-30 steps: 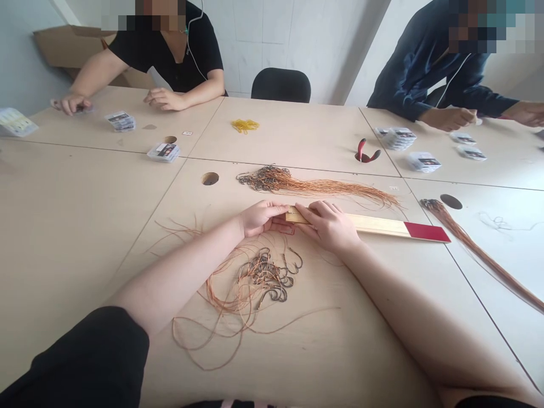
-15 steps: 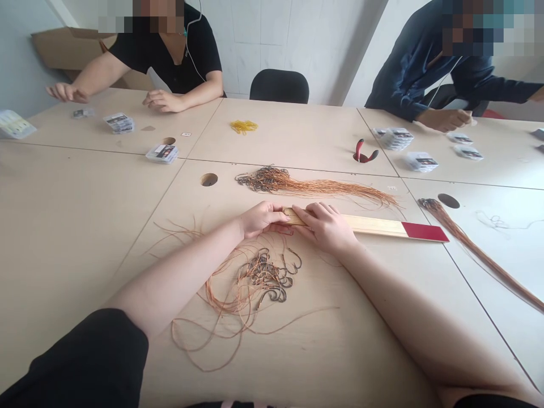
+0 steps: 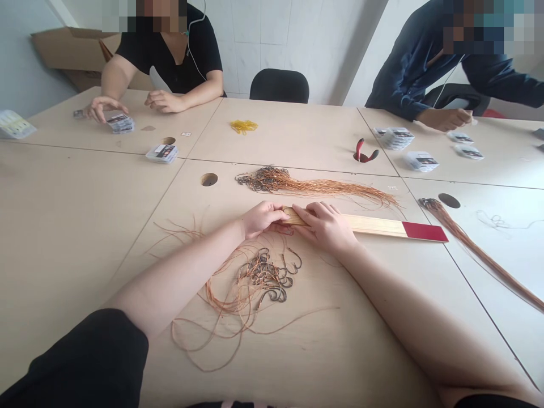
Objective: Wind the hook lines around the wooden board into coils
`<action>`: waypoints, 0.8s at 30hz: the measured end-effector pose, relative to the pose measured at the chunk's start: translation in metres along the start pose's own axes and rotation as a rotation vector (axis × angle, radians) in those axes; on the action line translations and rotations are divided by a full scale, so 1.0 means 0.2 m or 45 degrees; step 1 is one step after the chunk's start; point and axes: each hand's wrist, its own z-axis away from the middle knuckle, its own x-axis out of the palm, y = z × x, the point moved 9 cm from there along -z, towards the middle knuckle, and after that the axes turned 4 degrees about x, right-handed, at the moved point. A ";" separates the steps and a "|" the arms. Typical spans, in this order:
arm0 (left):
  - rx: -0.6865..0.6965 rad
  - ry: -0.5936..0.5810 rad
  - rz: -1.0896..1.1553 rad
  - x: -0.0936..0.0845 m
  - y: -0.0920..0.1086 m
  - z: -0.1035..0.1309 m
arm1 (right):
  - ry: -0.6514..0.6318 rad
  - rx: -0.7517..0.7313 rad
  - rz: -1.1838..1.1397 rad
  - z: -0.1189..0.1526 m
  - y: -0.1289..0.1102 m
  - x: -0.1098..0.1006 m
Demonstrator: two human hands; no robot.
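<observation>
A long flat wooden strip (image 3: 378,225) with a dark red end lies across the table under my hands. My left hand (image 3: 262,220) pinches its left end, thumb on top. My right hand (image 3: 327,226) is closed around the strip just beside it, with the thumb pressed on the wood. Something thin and red shows under my left fingers, too small to make out. Nearer to me lies a loose tangle of fish hooks (image 3: 267,272) tied to orange lines (image 3: 221,300). Beyond my hands rests a neater bundle of hooks with orange lines (image 3: 323,186).
Another hook-and-line bundle (image 3: 471,232) lies at right. Red-handled pliers (image 3: 363,152) stand in a table hole. Yellow bands (image 3: 243,126) lie farther back. Clear plastic boxes (image 3: 162,153) are by two co-workers, one with a hand (image 3: 106,107) at a stack.
My hands and the wooden strip have barely moved. The co-worker at left has brought one hand inward to the stack of boxes.
</observation>
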 end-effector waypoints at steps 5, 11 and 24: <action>-0.003 0.026 -0.012 -0.01 0.00 0.00 | 0.006 0.009 -0.022 0.00 0.00 -0.01; -0.019 0.032 -0.020 -0.02 -0.01 0.00 | 0.002 0.019 -0.043 0.00 0.01 0.00; -0.045 0.035 -0.020 -0.01 0.00 0.01 | -0.016 0.032 -0.079 0.00 0.02 0.00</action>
